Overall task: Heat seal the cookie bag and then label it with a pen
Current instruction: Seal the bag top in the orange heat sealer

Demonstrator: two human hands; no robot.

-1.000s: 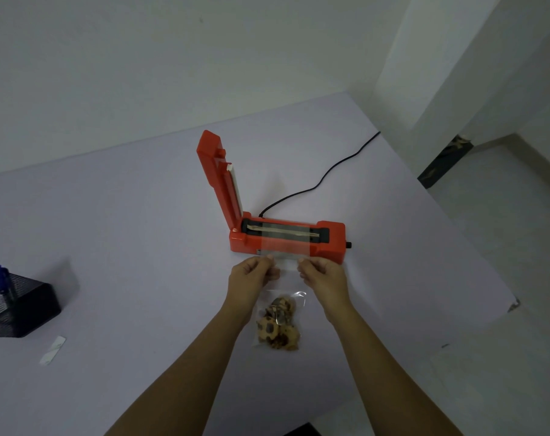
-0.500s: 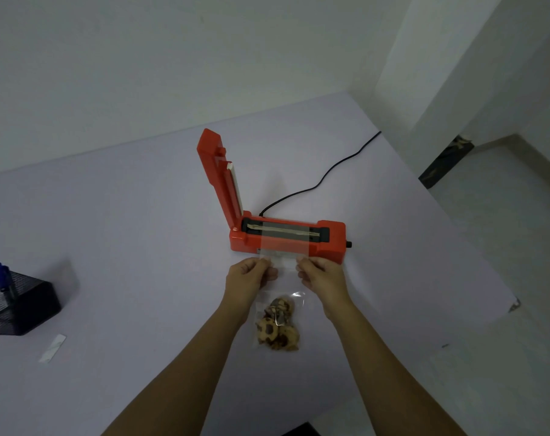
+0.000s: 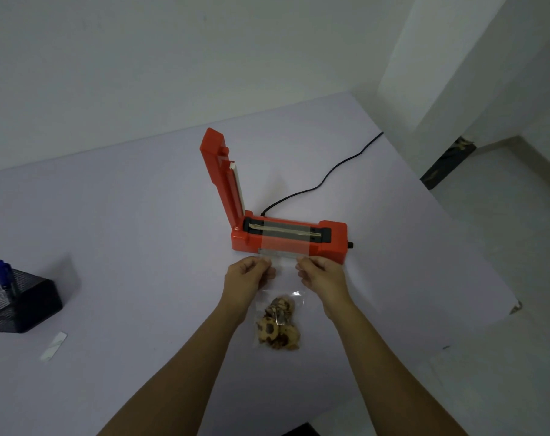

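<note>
One black mesh pen holder (image 3: 21, 306) is standing at the left edge of the pale worktop (image 3: 125, 231), with a blue pen (image 3: 1, 269) sticking up from it. A small white label strip (image 3: 53, 346) is lying on the worktop just to the near side of the holder.

Toward the middle, an orange heat sealer (image 3: 286, 240) is sitting with its lid arm (image 3: 223, 177) hinged at the left end and standing nearly upright. The sealing strip (image 3: 254, 227) is showing along the base.

Just on the near side of the sealer, the left hand (image 3: 246, 280) is pinching the left edge of a clear cookie bag (image 3: 280, 322), its grip curled, fingers against thumb. The bag is lying on the worktop between the two forearms, with the cookies bunched at its near end. Its far end is draping up the sealer's front wall and across the sealing strip.

The right hand (image 3: 322, 276) is pinching the bag's right edge in the same curled grip, close to the sealer's right block. A small black knob (image 3: 350, 245) is protruding from the sealer's right end. A black cord (image 3: 317, 184) is trailing from behind the base toward the far right corner of the worktop. Right of the worktop, a light floor (image 3: 519, 247) is showing.
</note>
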